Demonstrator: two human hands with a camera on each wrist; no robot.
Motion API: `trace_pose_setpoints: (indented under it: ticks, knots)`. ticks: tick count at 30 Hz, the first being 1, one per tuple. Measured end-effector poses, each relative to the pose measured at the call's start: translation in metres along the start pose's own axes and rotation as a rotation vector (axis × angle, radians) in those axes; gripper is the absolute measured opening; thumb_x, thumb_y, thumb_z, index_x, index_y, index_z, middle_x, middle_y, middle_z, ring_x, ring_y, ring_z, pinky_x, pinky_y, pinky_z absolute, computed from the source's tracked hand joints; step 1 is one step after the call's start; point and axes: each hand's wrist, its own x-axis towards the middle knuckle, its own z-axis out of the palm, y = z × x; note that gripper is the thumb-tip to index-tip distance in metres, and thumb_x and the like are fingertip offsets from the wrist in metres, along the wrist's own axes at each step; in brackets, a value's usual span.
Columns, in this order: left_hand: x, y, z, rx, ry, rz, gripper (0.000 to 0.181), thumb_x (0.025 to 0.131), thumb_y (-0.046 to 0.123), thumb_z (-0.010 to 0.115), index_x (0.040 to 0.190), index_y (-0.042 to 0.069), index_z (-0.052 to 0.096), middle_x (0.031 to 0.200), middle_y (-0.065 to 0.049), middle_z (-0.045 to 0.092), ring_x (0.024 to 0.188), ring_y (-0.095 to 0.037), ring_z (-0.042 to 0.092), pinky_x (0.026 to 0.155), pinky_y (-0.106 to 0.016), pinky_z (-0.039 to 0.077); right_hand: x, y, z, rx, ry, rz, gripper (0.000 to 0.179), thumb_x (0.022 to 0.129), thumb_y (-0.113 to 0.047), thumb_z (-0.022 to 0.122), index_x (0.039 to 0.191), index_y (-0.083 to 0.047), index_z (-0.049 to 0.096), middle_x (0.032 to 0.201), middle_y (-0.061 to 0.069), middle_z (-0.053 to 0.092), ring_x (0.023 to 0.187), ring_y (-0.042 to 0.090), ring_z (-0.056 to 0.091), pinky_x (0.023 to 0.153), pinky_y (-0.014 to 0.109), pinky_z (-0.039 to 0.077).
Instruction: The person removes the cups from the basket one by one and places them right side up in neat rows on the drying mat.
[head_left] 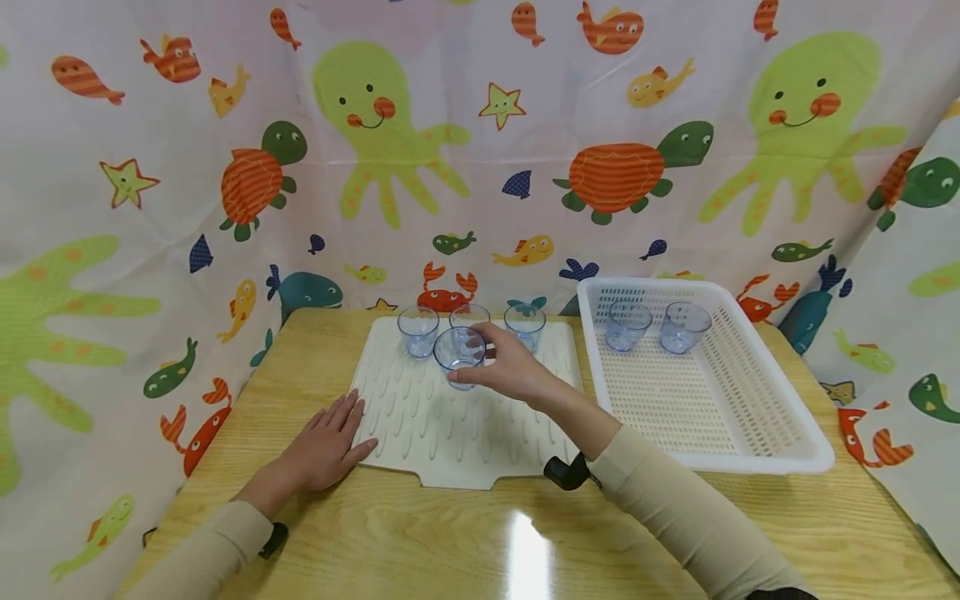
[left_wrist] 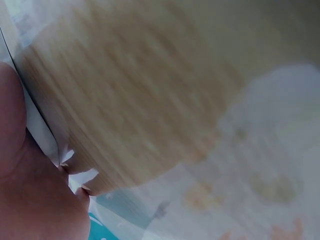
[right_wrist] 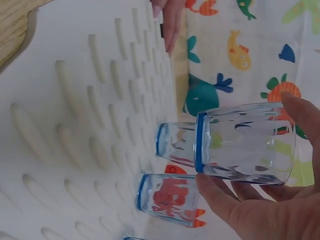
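My right hand (head_left: 513, 364) grips a clear bluish drinking glass (head_left: 460, 350) by its side, thumb and fingers around it. That glass (right_wrist: 245, 145) is upright over the white ridged draining board (head_left: 442, 429), its thick blue base toward the board in the right wrist view. Behind it, three similar glasses stand along the board's back: a left glass (head_left: 417, 333), a middle glass (head_left: 471, 315) partly covered by the held one, and a right glass (head_left: 527, 327). My left hand (head_left: 326, 446) lies flat with straight fingers at the board's left edge.
To the right sits a white perforated plastic basket (head_left: 806, 446), with two more glasses at its back, one on the left (head_left: 627, 327) and one on the right (head_left: 684, 328). A sea-animal curtain (head_left: 450, 125) surrounds the wooden table (head_left: 390, 542) at the back and sides.
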Motion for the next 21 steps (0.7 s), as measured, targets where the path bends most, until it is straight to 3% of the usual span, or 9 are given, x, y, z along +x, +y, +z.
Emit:
trace_pose_setpoints:
  ticks: [9, 21]
  knots:
    - [0.001, 0.001, -0.002, -0.001, -0.015, 0.009, 0.082, 0.107, 0.055, 0.041, 0.159, -0.006, 0.025, 0.168, -0.025, 0.016, 0.154, -0.045, 0.017, 0.119, -0.066, 0.020, 0.025, 0.005, 0.022, 0.023, -0.010, 0.005, 0.089, 0.084, -0.038, 0.085, 0.154, -0.007, 0.041, 0.144, 0.014, 0.053, 0.128, 0.032, 0.055, 0.097, 0.042, 0.054]
    - [0.003, -0.003, 0.000, 0.020, -0.032, -0.005, 0.085, 0.106, 0.060, 0.040, 0.160, -0.004, 0.024, 0.169, -0.023, 0.015, 0.154, -0.044, 0.016, 0.119, -0.065, 0.020, 0.047, 0.007, 0.051, 0.037, -0.006, 0.000, 0.082, 0.085, -0.039, 0.084, 0.151, -0.010, 0.045, 0.141, 0.010, 0.054, 0.127, 0.029, 0.055, 0.098, 0.040, 0.054]
